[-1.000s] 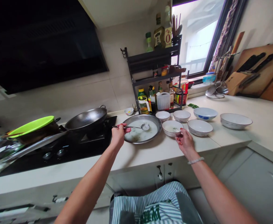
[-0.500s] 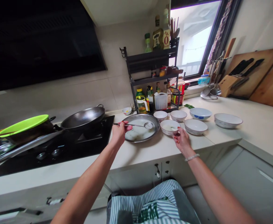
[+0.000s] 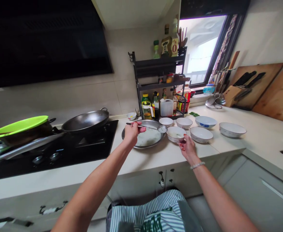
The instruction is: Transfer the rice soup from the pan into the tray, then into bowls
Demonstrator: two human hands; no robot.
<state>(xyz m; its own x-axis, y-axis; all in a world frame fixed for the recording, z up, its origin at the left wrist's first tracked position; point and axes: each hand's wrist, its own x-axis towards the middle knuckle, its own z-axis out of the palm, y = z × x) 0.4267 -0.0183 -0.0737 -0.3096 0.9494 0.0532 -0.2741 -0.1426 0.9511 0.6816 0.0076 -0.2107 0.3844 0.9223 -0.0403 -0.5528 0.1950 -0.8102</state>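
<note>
Nearest the body, on the person's side of the steel basin [image 3: 145,147], a striped apron [image 3: 141,211]; beyond it, the front of the worktop [image 3: 134,164]. Basin taken as landmark.

Right hand [image 3: 188,149]: to the right of the basin, thumb and fingers pinching the near right side of a white bowl [image 3: 174,139]. Bowl is upright just right of the basin, with pale liquid and a few green flecks in it. Grip and bowl position match the picture half a second earlier.

Left hand [image 3: 131,133]: above the basin's left part, fingers closed narrowly round the handle of a ladle [image 3: 162,129]. Change noted: half a second ago the ladle's head is over the milky liquid [image 3: 148,137], inside the rim; now it is at the basin's right rim, just beside the white bowl. Cannot tell how full it is.

Judgement: the shift brings ladle and bowl close together, so ladling from basin to bowl looks under way, between scoop and pour.

Farther off: a wider bowl [image 3: 201,138] well right of the basin; two small bowls [image 3: 174,123] behind and right of it; a wok [image 3: 85,120] on its left; directly behind, a black rack [image 3: 159,86] of bottles.
</note>
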